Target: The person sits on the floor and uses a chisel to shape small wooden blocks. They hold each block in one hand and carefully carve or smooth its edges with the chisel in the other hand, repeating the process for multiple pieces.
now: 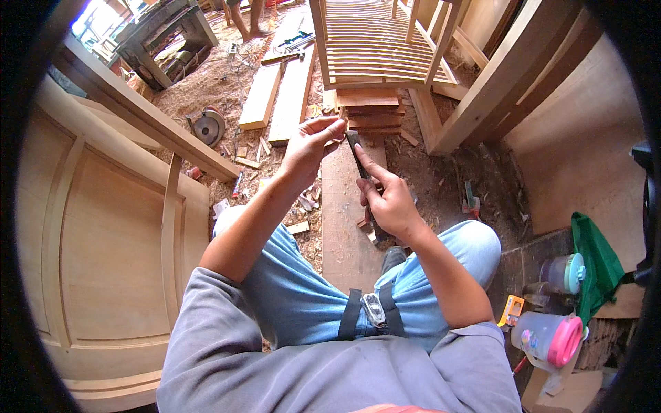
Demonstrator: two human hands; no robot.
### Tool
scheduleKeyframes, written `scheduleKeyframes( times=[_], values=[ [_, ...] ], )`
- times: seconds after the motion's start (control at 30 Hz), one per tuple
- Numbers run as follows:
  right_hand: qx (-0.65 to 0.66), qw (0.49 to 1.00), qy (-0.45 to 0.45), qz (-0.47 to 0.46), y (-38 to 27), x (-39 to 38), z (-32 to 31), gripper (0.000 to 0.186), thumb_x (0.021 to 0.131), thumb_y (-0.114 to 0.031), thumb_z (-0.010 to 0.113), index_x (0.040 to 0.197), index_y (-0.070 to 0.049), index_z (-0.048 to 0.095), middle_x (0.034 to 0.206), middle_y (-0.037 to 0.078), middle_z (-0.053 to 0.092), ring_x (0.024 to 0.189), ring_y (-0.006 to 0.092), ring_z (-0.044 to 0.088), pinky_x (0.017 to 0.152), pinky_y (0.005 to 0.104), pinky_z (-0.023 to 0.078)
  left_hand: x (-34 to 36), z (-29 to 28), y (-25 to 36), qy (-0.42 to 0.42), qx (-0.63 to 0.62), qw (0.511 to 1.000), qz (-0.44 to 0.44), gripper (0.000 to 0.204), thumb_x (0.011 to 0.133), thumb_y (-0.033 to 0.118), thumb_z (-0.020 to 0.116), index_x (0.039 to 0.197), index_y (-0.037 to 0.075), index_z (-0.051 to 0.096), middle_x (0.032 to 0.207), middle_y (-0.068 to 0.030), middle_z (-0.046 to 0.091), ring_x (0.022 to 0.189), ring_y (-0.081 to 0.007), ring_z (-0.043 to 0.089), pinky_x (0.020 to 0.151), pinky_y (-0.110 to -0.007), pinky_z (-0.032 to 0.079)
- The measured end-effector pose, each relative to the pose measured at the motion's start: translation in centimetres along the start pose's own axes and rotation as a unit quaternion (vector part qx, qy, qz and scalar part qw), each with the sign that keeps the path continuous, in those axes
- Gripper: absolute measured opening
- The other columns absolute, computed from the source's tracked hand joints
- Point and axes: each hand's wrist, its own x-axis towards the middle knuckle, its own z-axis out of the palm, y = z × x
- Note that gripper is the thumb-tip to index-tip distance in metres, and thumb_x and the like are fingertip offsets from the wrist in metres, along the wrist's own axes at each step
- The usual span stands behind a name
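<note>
My right hand [394, 201] is wrapped round a long, dark, flat bar-like tool, which looks like a chisel [354, 144]. Its pale, shiny end points up and away from me, and my index finger lies along its upper part. The lower end slants down below my palm. Just left of the shiny end, my left hand [311, 148] is closed in a pinch; whatever sits between its fingertips is too small to make out. Beneath both hands runs a wide wooden board [341, 206], between my legs.
Stacked reddish wood blocks [372, 110] lie ahead, below a slatted wooden frame [375, 41]. Left are a panelled door [117, 241], a circular saw [208, 127] and planks [292, 93]. Plastic jugs [544, 337] stand at right. A person's legs [241, 17] show far off.
</note>
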Motion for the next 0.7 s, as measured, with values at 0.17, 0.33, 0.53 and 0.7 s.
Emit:
scheduleKeyframes(
  times=[0.17, 0.33, 0.53, 0.7],
  values=[
    [-0.015, 1.000, 0.008, -0.011, 0.02, 0.07, 0.08, 0.061, 0.102, -0.007, 0.058, 0.158, -0.027, 0.043, 0.066, 0.004, 0.058, 0.056, 0.0080, 0.053, 0.055, 0.0301, 0.050, 0.03, 0.21, -0.26, 0.019, -0.067, 0.998, -0.003, 0.032, 0.093, 0.021, 0.080, 0.119, 0.005, 0.072, 0.102, -0.0041, 0.074, 0.093, -0.0130, 0.069, 0.086, -0.029, 0.055],
    [-0.064, 0.995, 0.035, -0.073, -0.03, 0.22, 0.04, 0.063, 0.099, -0.004, 0.060, 0.157, -0.025, 0.045, 0.070, 0.017, 0.062, 0.056, 0.0129, 0.059, 0.060, 0.0348, 0.051, -0.11, 0.26, -0.17, 0.012, -0.064, 0.998, 0.008, 0.034, 0.093, 0.022, 0.080, 0.121, 0.004, 0.071, 0.105, -0.0047, 0.075, 0.095, -0.0134, 0.070, 0.087, -0.030, 0.055],
    [-0.009, 0.999, 0.033, -0.026, -0.17, 0.35, -0.67, 0.063, 0.099, -0.003, 0.059, 0.156, -0.024, 0.046, 0.072, 0.019, 0.063, 0.056, 0.0132, 0.057, 0.061, 0.0348, 0.051, -0.14, 0.38, 0.39, 0.009, 0.000, 1.000, 0.028, 0.035, 0.093, 0.021, 0.079, 0.122, 0.003, 0.071, 0.110, -0.0063, 0.076, 0.099, -0.0134, 0.071, 0.087, -0.029, 0.056],
    [-0.028, 0.999, 0.014, -0.039, -0.05, 0.46, -0.89, 0.061, 0.103, -0.004, 0.056, 0.158, -0.026, 0.043, 0.067, -0.001, 0.057, 0.054, 0.0058, 0.050, 0.051, 0.0278, 0.049, 0.04, 0.05, 0.53, -0.003, 0.018, 0.999, 0.041, 0.033, 0.093, 0.020, 0.079, 0.121, 0.003, 0.071, 0.109, -0.0064, 0.076, 0.097, -0.0132, 0.071, 0.086, -0.029, 0.057]
  ],
)
